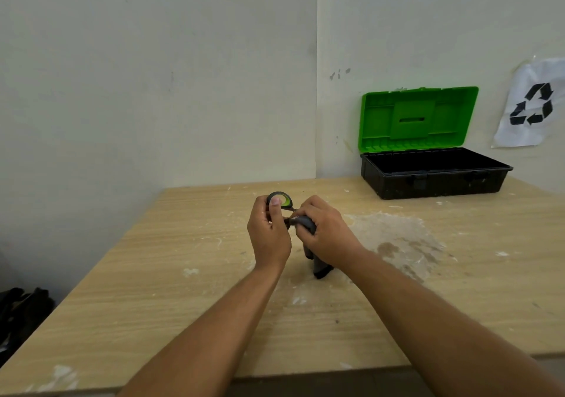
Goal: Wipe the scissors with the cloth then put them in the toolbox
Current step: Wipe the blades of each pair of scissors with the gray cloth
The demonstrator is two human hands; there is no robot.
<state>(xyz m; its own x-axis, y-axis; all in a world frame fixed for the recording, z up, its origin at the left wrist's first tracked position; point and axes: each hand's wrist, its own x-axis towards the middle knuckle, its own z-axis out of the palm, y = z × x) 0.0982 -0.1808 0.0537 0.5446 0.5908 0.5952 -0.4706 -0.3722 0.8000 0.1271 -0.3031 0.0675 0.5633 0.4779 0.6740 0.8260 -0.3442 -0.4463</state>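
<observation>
My left hand grips the scissors by their black and green handle loop, held up above the middle of the table. My right hand holds a dark grey cloth wrapped round the blades, which are mostly hidden; the loose end of the cloth hangs down under my right hand. The two hands are close together. The toolbox stands open at the back right of the table, with a black base and a raised green lid.
The wooden table carries white plaster stains, thickest to the right of my hands. A sheet with a recycling sign is taped to the right wall. Dark items lie on the floor at the left.
</observation>
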